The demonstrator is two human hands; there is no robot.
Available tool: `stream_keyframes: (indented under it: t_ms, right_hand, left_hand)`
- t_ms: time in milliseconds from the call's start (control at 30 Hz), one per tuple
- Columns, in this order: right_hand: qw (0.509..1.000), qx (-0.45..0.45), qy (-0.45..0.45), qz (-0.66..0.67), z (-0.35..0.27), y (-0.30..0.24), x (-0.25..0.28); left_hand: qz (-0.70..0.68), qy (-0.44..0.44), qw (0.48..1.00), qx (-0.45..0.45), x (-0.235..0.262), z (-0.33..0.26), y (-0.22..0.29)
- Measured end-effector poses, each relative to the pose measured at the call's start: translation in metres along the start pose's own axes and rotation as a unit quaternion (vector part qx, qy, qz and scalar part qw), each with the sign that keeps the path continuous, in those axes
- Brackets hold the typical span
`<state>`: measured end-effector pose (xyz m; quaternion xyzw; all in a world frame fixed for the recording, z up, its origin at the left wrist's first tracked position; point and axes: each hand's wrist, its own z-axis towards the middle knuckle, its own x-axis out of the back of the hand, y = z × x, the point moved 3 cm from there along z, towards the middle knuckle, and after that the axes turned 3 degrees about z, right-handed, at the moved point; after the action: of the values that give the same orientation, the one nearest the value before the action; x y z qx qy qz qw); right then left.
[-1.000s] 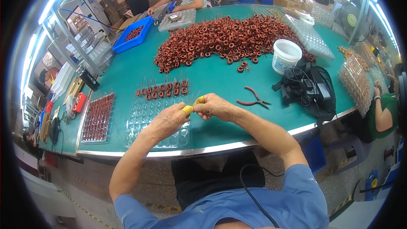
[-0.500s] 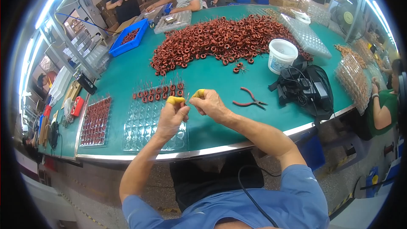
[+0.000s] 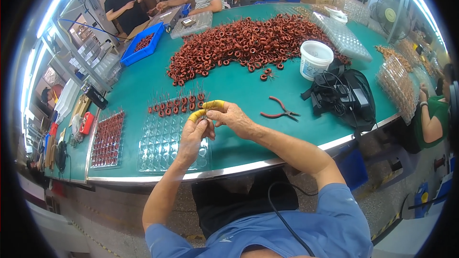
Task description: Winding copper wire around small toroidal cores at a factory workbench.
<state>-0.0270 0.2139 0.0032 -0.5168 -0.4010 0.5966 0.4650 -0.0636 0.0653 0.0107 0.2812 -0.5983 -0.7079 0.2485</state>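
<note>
My left hand (image 3: 193, 134) and my right hand (image 3: 232, 116) meet above the right side of a clear plastic tray (image 3: 158, 152). Yellow covering wraps the forefinger of each. Between the fingertips of my left hand is a small red coil, now mostly hidden by the fingers. The right thumb and forefinger are closed at its thin wire lead, which barely shows. Rows of copper-red coils (image 3: 168, 109) fill the tray's far pockets, leads pointing up; its near pockets hold none. Red-handled pliers (image 3: 279, 113) lie to the right of my hands.
A big heap of red coils (image 3: 239, 48) covers the far table. Left stands a filled coil tray (image 3: 107, 138), with a blue bin (image 3: 143, 48) beyond. At right are a white bucket (image 3: 315, 59) and a black bag (image 3: 342, 98). Several people work around the table.
My right hand has moved left and closed in on my left hand, so the fingertips now meet. The coil is more hidden. The pliers and trays have stayed put.
</note>
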Motion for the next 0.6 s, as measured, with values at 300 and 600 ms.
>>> stream_keyframes:
  t_ms: [300,600]
  right_hand:
    - [0.989,0.098,0.071,-0.081,-0.005,-0.001,0.001]
    - [0.986,0.066,0.116,-0.099,-0.008,-0.001,0.008]
  left_hand:
    - [-0.019,0.066,0.997,0.026,-0.009,0.0,-0.012]
    - [0.037,0.1,0.994,0.013,-0.003,0.007,-0.006]
